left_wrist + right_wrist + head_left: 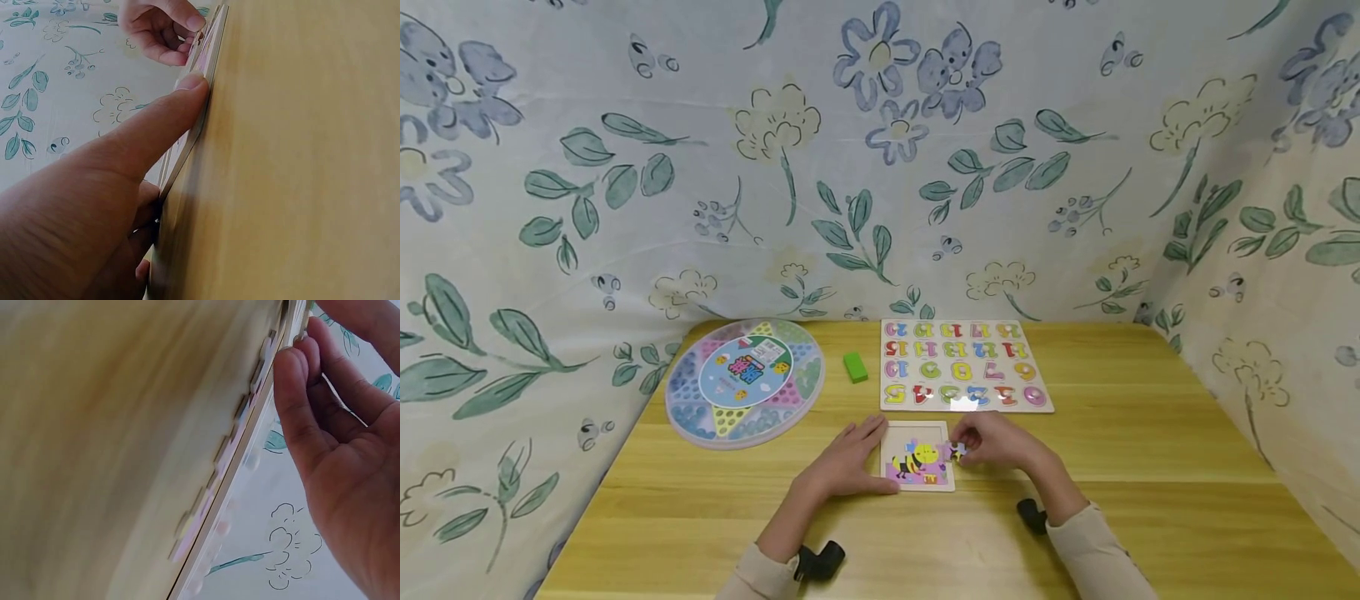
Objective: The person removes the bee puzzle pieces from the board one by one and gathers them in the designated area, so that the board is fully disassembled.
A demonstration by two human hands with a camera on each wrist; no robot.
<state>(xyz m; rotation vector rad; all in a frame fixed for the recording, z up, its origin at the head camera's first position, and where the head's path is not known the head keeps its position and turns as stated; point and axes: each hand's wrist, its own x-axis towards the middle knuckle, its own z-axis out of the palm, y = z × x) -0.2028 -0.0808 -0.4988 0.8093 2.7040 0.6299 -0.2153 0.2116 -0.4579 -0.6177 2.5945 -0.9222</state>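
Note:
A small square jigsaw tray (898, 437) lies on the table with a partly assembled bee picture (923, 455) in it. Along its left side, my left hand (844, 463) holds the tray, thumb at the near edge and fingers by the far left corner. In the left wrist view the left thumb (150, 125) lies against the tray's rim. Just past the tray's right edge, my right hand (1000, 442) pinches a purple jigsaw piece (956, 452) between thumb and fingers. The right wrist view shows these fingertips meeting, with the piece mostly hidden.
Behind the tray lies a number puzzle board (964, 403). A green block (855, 367) is to its left, and a round Chinese checkers board (745, 371) sits farther left. Floral cloth (880, 183) hangs behind the wooden table (1150, 433).

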